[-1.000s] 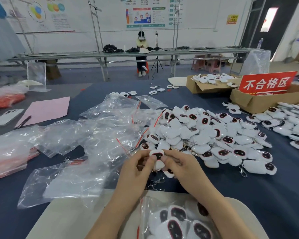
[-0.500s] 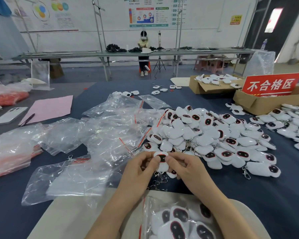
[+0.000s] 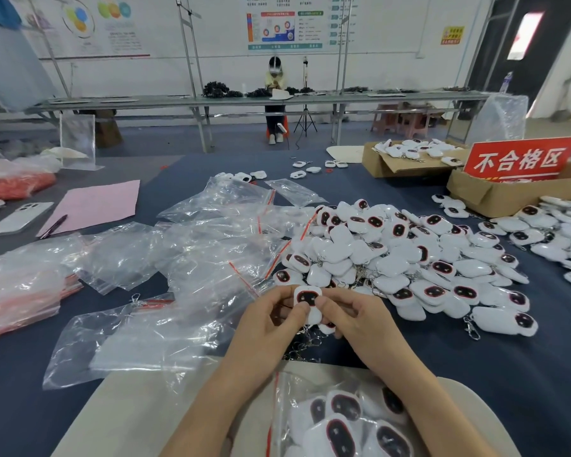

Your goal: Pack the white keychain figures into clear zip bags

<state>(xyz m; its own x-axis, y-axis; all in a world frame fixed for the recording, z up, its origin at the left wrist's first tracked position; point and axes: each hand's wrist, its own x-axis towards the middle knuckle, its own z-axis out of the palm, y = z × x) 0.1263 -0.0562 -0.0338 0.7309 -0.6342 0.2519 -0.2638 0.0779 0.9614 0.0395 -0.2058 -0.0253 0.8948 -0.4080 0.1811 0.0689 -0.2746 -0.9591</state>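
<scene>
The left hand [image 3: 267,321] and right hand [image 3: 356,319] together pinch one white keychain figure [image 3: 307,300] by its edges, face up, above the desk [image 3: 508,374] at the near edge of the loose pile [image 3: 393,252]. Metal chains [image 3: 305,341] lie tangled just beneath, and the figure's own chain could snag them and drag neighbours along. The part-filled zip bag [image 3: 343,420] lies between the forearms, where a wrist might nudge it and spill figures.

Pink sheet [image 3: 94,204] far left, pen [image 3: 54,225] across its corner, phone [image 3: 19,217] just beside; over right, red sign [image 3: 521,159] standing in a cardboard box [image 3: 495,197].
</scene>
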